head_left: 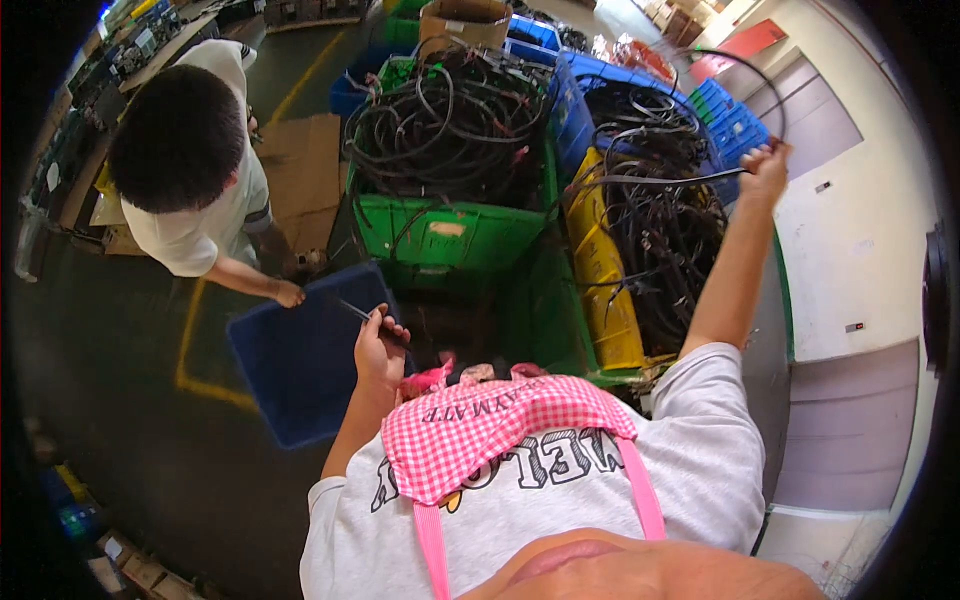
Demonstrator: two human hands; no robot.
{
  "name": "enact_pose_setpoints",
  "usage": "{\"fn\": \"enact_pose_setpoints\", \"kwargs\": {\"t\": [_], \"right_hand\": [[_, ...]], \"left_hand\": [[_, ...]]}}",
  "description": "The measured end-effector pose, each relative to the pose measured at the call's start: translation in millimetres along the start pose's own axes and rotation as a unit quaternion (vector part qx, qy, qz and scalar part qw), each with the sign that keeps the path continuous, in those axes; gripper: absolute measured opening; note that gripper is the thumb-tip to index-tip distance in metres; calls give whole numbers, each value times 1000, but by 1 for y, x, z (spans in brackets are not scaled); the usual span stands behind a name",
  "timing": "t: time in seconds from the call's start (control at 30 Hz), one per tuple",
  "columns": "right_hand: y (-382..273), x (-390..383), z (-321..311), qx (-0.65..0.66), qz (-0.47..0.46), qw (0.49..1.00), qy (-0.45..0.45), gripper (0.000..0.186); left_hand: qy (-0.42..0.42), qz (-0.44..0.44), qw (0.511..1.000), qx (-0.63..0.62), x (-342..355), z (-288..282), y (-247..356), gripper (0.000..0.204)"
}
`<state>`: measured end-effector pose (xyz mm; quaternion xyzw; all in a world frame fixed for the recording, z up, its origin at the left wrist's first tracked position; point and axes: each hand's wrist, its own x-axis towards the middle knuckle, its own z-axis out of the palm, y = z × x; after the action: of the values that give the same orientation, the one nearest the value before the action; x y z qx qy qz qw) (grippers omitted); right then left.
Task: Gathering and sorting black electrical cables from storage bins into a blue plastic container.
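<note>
My right hand point(765, 170) is raised at the right, closed on a black cable point(718, 177) that loops above it and runs back over the bins of tangled cables point(450, 130). My left hand point(380, 345) is at the centre, closed on a slim metal tool point(362, 315) whose exact kind I cannot make out. It sits above the right part of a dark blue bin point(290, 370). Just beyond my right forearm stands a yellow crate point(598, 260) packed with black cables point(660, 250).
A co-worker point(190, 170) in a white shirt bends at the left, a hand at the blue bin. A green crate point(440, 240) of cables, blue crates point(580, 120), cardboard point(305, 170) and a box point(460, 25) stand ahead. A white wall point(855, 250) is at the right.
</note>
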<state>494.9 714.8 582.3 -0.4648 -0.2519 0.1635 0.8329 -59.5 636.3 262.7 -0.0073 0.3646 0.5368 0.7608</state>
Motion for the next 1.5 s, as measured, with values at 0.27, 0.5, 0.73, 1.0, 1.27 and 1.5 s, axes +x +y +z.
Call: {"fn": "enact_pose_setpoints", "kwargs": {"t": [0.27, 0.5, 0.73, 1.0, 1.27, 1.5], "right_hand": [[29, 44, -293, -61, 47, 933, 353, 23], [59, -119, -190, -291, 114, 859, 406, 59], [87, -220, -115, -607, -478, 634, 33, 32], [234, -323, 12, -439, -338, 738, -384, 18], [403, -316, 144, -371, -68, 754, -537, 31], [427, -346, 222, -570, 8, 591, -570, 52]], "left_hand": [[40, -15, 999, -10, 15, -38, 5, 14], [103, -3, 994, -33, 10, -68, 18, 14], [147, 54, 986, -59, 12, -95, 33, 13], [198, 93, 971, -99, 6, -137, 46, 15], [261, 139, 950, -97, -5, -116, 1, 15], [330, 171, 913, -171, -36, -108, -24, 12]]}}
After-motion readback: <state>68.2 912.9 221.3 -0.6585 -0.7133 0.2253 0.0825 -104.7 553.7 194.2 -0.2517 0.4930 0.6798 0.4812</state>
